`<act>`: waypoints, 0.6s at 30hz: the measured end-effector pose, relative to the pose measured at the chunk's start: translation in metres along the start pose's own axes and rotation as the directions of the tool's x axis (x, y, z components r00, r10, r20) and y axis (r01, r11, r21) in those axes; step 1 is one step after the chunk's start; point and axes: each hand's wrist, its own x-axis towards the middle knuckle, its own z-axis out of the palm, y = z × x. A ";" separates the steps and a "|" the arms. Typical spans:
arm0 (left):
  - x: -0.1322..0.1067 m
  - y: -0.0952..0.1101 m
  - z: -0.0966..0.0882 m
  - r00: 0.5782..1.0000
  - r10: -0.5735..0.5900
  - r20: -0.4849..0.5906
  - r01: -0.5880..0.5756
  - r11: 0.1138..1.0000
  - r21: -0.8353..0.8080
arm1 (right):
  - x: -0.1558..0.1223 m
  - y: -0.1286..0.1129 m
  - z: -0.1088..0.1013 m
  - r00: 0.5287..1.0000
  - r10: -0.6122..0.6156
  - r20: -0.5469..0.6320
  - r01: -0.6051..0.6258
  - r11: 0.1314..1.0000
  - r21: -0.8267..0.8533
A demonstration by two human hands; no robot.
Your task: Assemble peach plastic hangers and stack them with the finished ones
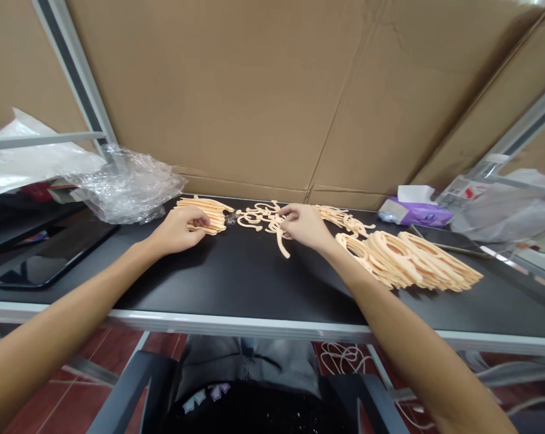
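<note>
My left hand is curled around the near left end of a stack of slim peach plastic strips, its thumb below and fingers above. My right hand pinches a curved peach plastic piece, whose lower end hangs toward me. Between the hands lies a loose heap of small hook-shaped peach pieces, partly covered by my right fingers. Beyond my right wrist is another pile of slim peach pieces. Larger flat peach pieces with oval openings lie overlapped to the right of my forearm.
Crumpled clear plastic wrap and a dark phone-like slab are at the left. A purple tissue pack and a flat dark device lie at the right. Cardboard walls the back of the black table.
</note>
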 end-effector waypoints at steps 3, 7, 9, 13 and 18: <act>0.000 0.000 0.000 1.000 0.011 -0.013 -0.011 1.000 -0.002 | 0.003 0.004 -0.013 0.972 -0.060 -0.229 0.010 0.977 -0.214; 0.000 0.000 0.000 0.999 0.024 -0.031 -0.024 1.000 0.003 | 0.005 0.012 -0.027 0.917 -0.101 -0.386 -0.061 0.920 -0.386; 0.000 -0.001 -0.001 0.999 0.016 -0.030 -0.016 1.000 0.005 | 0.006 0.016 -0.030 0.913 -0.127 -0.387 -0.079 0.876 -0.475; 0.000 -0.003 -0.002 0.999 -0.047 -0.001 0.047 0.999 0.027 | 0.009 0.026 -0.030 0.953 -0.085 -0.292 -0.121 0.774 -0.622; 0.000 -0.007 -0.003 0.983 -0.182 -0.020 0.183 0.977 0.111 | 0.014 0.037 -0.029 0.978 0.043 -0.204 -0.178 0.684 -0.708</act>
